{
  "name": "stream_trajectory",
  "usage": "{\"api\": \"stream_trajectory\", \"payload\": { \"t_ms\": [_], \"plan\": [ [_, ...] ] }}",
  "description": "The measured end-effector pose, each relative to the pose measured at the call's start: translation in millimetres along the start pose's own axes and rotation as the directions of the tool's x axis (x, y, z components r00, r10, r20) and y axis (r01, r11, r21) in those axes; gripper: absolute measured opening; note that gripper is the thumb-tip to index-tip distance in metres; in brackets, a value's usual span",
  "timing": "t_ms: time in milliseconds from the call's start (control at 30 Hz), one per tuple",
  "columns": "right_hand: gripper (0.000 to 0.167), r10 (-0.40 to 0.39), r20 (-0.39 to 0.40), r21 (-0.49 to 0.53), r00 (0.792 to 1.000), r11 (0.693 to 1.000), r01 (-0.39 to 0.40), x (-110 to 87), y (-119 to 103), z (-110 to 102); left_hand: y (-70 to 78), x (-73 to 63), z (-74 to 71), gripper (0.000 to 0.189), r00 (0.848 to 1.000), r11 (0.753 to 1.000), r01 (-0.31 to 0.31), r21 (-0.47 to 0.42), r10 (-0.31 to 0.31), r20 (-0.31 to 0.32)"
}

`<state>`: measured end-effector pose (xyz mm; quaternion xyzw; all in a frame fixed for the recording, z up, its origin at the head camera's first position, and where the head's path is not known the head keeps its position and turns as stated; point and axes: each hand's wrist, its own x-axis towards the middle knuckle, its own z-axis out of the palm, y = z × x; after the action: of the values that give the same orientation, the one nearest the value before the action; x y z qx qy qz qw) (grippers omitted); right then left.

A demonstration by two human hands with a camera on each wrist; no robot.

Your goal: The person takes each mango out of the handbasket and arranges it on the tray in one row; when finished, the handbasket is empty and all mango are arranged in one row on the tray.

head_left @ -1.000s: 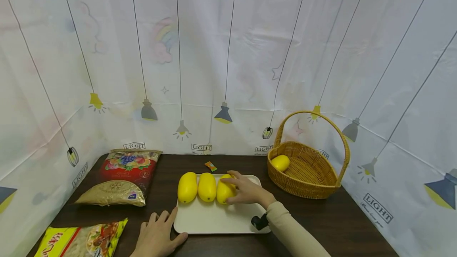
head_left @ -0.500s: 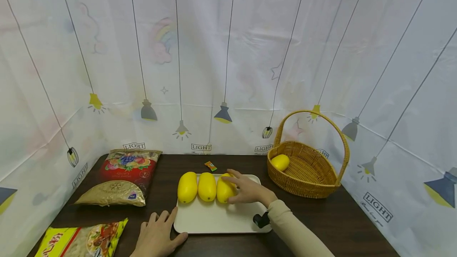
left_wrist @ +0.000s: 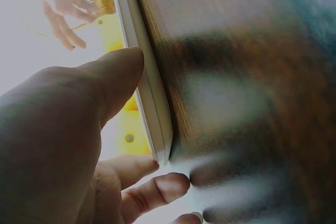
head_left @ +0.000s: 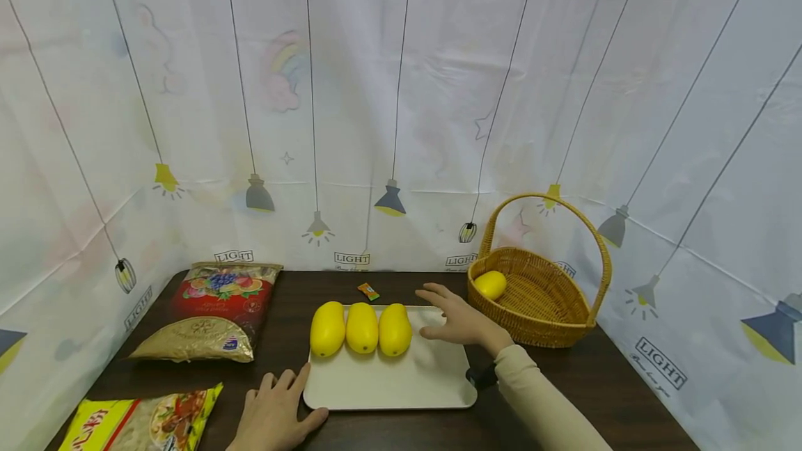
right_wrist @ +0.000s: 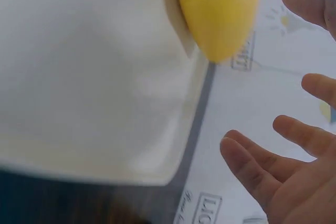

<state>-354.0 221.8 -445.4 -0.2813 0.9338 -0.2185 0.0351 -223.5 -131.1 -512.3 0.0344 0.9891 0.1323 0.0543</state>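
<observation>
Three yellow mangoes stand side by side along the back left of a white tray [head_left: 388,388]: a left mango [head_left: 328,329], a middle mango [head_left: 362,328] and a right mango [head_left: 395,330]. My right hand [head_left: 460,322] hovers over the tray's right part, fingers spread, holding nothing and apart from the right mango. In the right wrist view its fingers are extended, with a mango [right_wrist: 220,14] nearby. My left hand [head_left: 276,409] rests at the tray's front left corner, thumb [left_wrist: 123,72] and forefinger touching its rim.
A wicker basket [head_left: 545,336] with a tall handle stands at the right, one yellow mango [head_left: 491,285] inside. A small orange-green wrapped candy [head_left: 368,291] lies behind the tray. Two packets, a red candy bag [head_left: 219,305] and a yellow food bag [head_left: 144,423], lie left.
My right hand has let go of the right mango and moved right, away from it. The mango stays where it was on the tray. My left hand has not moved.
</observation>
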Motion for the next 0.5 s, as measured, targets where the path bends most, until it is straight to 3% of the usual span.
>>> {"api": "stream_trajectory", "payload": {
  "t_ms": [233,500],
  "plan": [
    [0.077,0.013,-0.168,0.020,0.986,1.000,-0.010,-8.9,14.4,-26.3,-0.7,-0.6,-0.5,0.096,1.000,1.000,0.003,-0.004,-0.003,0.004],
    [0.081,0.106,-0.297,-0.018,0.949,0.993,-0.117,-18.4,41.0,-54.0,-1.1,0.9,0.3,0.095,1.000,1.000,-0.010,0.007,0.010,0.000]
  ]
}}
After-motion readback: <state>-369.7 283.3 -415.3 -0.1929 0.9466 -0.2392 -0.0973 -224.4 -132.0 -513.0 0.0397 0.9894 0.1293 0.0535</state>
